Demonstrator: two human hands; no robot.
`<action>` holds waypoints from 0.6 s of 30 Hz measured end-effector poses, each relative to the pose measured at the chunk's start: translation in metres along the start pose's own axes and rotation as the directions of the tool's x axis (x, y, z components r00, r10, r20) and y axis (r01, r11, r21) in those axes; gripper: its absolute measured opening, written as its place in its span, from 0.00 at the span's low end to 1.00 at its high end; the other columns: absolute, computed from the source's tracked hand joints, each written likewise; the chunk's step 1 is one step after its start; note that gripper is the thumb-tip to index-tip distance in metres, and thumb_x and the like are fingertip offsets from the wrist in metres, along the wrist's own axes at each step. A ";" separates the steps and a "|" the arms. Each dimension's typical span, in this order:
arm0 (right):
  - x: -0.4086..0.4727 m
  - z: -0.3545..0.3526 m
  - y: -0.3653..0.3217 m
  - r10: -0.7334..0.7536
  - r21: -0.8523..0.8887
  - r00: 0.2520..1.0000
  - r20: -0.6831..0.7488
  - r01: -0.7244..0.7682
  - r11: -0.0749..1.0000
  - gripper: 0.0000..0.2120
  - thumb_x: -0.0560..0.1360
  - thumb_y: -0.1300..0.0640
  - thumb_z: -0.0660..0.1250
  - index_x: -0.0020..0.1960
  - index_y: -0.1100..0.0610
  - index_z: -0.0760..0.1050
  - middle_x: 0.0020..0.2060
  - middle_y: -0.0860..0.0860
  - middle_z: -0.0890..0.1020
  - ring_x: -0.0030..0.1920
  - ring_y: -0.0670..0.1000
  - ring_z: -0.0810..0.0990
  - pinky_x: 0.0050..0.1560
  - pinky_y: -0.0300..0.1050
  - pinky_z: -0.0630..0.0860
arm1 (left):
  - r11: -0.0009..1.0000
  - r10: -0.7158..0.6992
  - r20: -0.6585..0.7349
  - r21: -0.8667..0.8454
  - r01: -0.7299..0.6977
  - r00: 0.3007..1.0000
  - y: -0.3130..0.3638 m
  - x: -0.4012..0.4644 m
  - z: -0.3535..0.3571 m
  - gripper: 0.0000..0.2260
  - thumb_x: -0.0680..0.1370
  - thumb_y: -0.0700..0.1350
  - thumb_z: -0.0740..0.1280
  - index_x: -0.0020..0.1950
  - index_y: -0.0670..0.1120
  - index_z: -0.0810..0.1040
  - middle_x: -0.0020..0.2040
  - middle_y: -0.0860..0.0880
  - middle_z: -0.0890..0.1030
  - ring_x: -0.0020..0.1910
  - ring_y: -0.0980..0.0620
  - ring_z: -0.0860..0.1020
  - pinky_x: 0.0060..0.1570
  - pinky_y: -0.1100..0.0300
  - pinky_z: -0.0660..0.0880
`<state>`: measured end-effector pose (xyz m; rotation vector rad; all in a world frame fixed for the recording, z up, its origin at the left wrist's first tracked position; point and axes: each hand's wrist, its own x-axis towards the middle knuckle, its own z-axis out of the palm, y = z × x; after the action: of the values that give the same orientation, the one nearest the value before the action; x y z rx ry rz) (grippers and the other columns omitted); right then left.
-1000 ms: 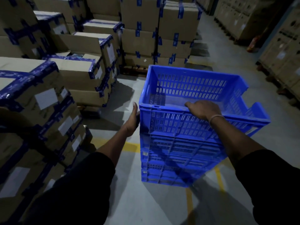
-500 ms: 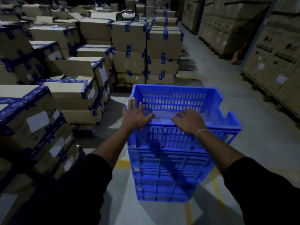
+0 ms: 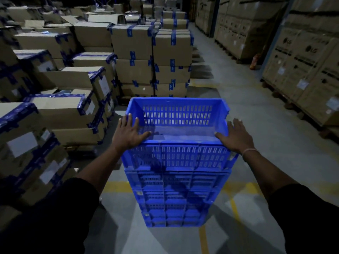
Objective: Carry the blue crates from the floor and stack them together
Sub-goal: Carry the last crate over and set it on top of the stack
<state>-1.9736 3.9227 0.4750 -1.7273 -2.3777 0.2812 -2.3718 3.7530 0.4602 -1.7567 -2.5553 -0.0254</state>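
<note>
Head view: our left hand and right hand press flat, fingers spread, on the top blue crate's near corners, gripping nothing.

I see both hands flat on the top blue crate: left hand at its near-left corner, right hand near-right.
</note>
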 end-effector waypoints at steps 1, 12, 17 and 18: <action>0.000 0.000 -0.001 0.001 0.002 1.000 -0.003 -0.001 1.000 0.46 0.73 0.27 0.57 0.80 0.54 0.51 0.80 0.53 0.49 0.80 0.53 0.44 0.76 0.57 0.56 | 1.000 0.006 0.008 0.011 -0.006 1.000 0.000 0.000 -0.001 0.58 0.64 0.82 0.28 0.84 0.47 0.47 0.83 0.36 0.44 0.82 0.38 0.41 0.80 0.41 0.43; 0.003 0.001 0.001 -0.012 0.008 1.000 -0.007 0.012 1.000 0.46 0.73 0.27 0.56 0.80 0.53 0.51 0.80 0.54 0.49 0.80 0.54 0.43 0.74 0.57 0.58 | 0.997 -0.036 -0.038 -0.063 0.033 0.999 0.007 -0.004 -0.003 0.49 0.72 0.78 0.37 0.84 0.46 0.49 0.83 0.39 0.46 0.83 0.41 0.43 0.80 0.44 0.45; 0.001 -0.002 -0.002 -0.025 0.006 0.999 0.048 0.025 1.000 0.47 0.73 0.27 0.56 0.80 0.55 0.48 0.80 0.56 0.45 0.79 0.56 0.40 0.77 0.56 0.52 | 0.994 -0.029 0.010 -0.109 0.030 1.000 0.009 -0.011 -0.012 0.55 0.67 0.80 0.30 0.84 0.47 0.48 0.83 0.38 0.45 0.82 0.41 0.43 0.80 0.45 0.44; 0.001 -0.003 -0.002 -0.025 -0.004 0.998 0.063 0.025 1.000 0.47 0.73 0.27 0.56 0.81 0.56 0.47 0.80 0.56 0.44 0.79 0.56 0.39 0.78 0.57 0.50 | 0.985 -0.042 0.020 -0.164 0.045 0.999 0.009 -0.011 -0.012 0.55 0.66 0.80 0.32 0.84 0.46 0.46 0.83 0.38 0.43 0.82 0.41 0.42 0.80 0.46 0.42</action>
<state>-1.9750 3.9233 0.4784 -1.7138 -2.4437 0.3309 -2.3590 3.7459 0.4720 -1.7593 -2.6735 -0.2302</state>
